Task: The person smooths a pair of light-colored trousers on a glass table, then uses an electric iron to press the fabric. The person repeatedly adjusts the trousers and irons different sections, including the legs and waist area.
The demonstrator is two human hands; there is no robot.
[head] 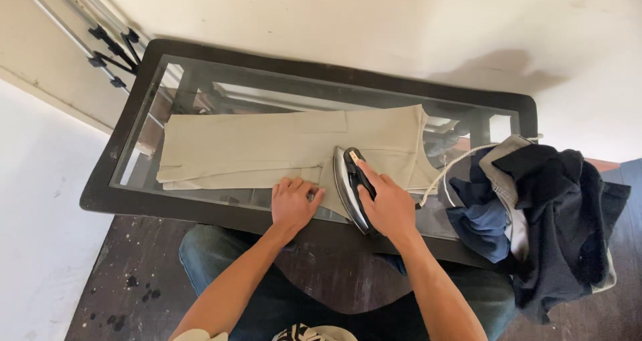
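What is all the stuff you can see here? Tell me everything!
Glass-topped table with black frame: one, centre.
Beige folded trousers: one, flat on the table.
Silver iron with black handle: one, on the trousers' near edge.
White cord: one, right of the iron.
Pile of dark blue, black and grey clothes: one, table's right end.
Left hand: pressing the trousers flat.
Right hand: gripping the iron's handle.

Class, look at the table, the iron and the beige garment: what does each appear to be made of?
Table: clear glass top in a dark, glossy frame, since the floor and shelf show through. Iron: shiny metal body, reflective, with a black handle, probably plastic, under the right hand. Beige garment: matte woven cloth, possibly cotton, folded flat, pressed by the left hand.
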